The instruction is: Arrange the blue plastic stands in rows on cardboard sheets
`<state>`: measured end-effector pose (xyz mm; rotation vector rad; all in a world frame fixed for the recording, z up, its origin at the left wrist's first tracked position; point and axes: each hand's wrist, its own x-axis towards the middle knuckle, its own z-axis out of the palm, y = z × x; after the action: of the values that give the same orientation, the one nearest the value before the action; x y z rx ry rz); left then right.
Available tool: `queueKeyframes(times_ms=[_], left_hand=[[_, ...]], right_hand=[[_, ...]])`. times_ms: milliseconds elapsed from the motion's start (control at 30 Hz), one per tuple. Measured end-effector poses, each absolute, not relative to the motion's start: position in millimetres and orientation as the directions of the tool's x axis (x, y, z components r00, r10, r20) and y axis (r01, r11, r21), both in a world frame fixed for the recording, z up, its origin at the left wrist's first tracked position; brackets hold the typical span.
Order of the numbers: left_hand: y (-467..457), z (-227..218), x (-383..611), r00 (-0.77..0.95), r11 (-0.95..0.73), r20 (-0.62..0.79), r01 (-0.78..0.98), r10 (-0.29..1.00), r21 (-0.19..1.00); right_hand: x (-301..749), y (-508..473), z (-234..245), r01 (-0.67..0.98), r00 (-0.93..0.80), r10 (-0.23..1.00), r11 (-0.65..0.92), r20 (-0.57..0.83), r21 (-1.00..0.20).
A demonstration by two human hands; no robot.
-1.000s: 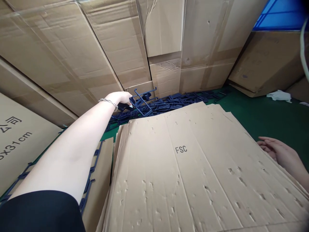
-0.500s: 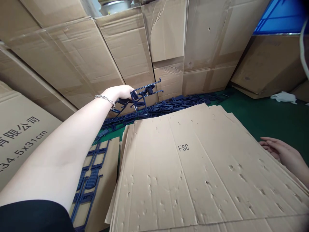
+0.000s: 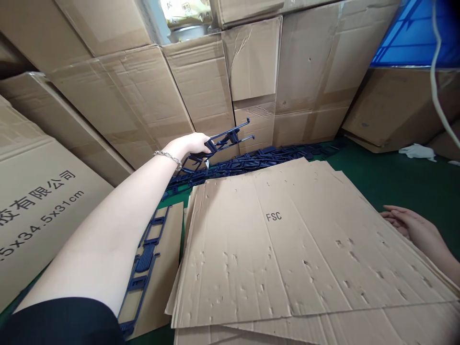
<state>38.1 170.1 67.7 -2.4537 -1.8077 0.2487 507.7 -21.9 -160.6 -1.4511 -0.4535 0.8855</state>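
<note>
- Lifted higher since the earlier view: your left hand (image 3: 192,145), closed around one end of a dark blue plastic rack frame (image 3: 230,139), which it alone holds.
- Frame's long axis runs right and slightly upward, its two thin rods pointing toward stacked brown cardboard boxes (image 3: 251,62).
- Your right hand (image 3: 404,224) lies open, relaxed, at the edge of flat corrugated cardboard sheets (image 3: 273,258), well apart from the frame.

Left hand (image 3: 192,146) is out ahead with a plastic rack (image 3: 230,141) in it, above a heap of racks (image 3: 244,163) on the floor, stacked cartons (image 3: 251,72) just behind. Flattened cardboard stack (image 3: 266,249) lies nearer me, below that hand; right hand (image 3: 406,227) sits at its right edge. Another rack (image 3: 145,258) lies on a cardboard sheet (image 3: 168,239) left of the stack.
</note>
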Motion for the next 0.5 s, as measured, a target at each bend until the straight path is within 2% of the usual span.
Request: queueKeyframes(times_ms=[100, 233, 333, 433, 500], left_hand=[[153.5, 68.9, 38.6, 0.302, -0.298, 0.035, 0.950, 0.953, -0.092], [115.8, 68.5, 36.6, 0.275, -0.292, 0.269, 0.956, 0.923, 0.027], [82.1, 60.0, 29.4, 0.164, -0.287, 0.484, 0.939, 0.859, 0.191], [50.0, 46.2, 17.4, -0.099, -0.475, 0.718, 0.686, 0.689, 0.551], [30.2, 38.2, 9.1, -0.248, -0.600, 0.746, 0.465, 0.618, 0.651]], right_hand=[[508.0, -21.8, -161.2, -0.245, 0.627, 0.741, -0.105, -0.240, -0.964], [503.9, -24.0, -155.9, -0.242, 0.643, 0.723, -0.122, -0.253, -0.963], [499.4, -26.7, -151.5, -0.225, 0.662, 0.708, -0.126, -0.247, -0.966], [496.2, -27.1, -152.4, -0.190, 0.691, 0.685, -0.136, -0.230, -0.972], [496.0, -24.5, -155.2, -0.151, 0.713, 0.668, -0.150, -0.213, -0.977]])
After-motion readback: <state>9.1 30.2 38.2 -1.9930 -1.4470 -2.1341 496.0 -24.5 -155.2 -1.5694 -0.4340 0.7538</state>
